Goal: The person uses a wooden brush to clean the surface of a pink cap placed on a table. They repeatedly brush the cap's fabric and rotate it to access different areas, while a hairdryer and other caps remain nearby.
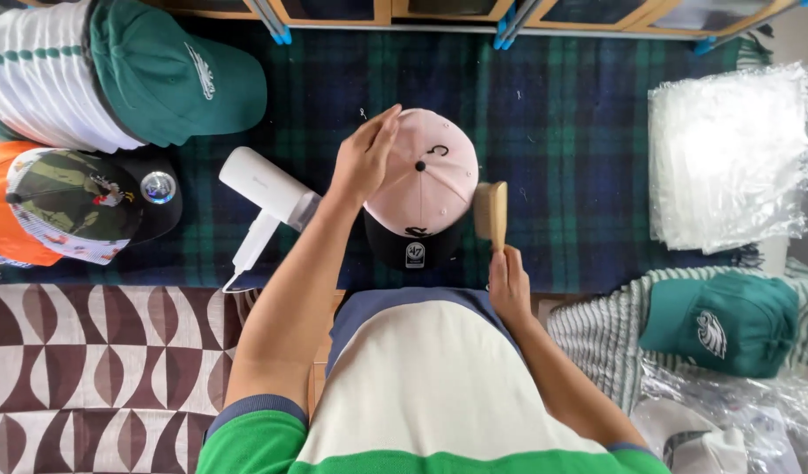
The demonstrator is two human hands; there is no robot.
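Just beside left hand (365, 158): pink cap (426, 180).

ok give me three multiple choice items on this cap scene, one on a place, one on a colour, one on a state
1. Where does the white hair dryer lie?
A. left of the pink cap
B. on the plastic bags
C. on the pink cap

2. What colour is the pink cap's brim?
A. green
B. black
C. orange

3. What is the right hand doing?
A. resting empty
B. holding the hair dryer
C. gripping a wooden brush

Key: 1 A, the dryer lies beside the left hand; 2 B, the brim shows dark toward the person; 3 C, fingers close on the brush handle.
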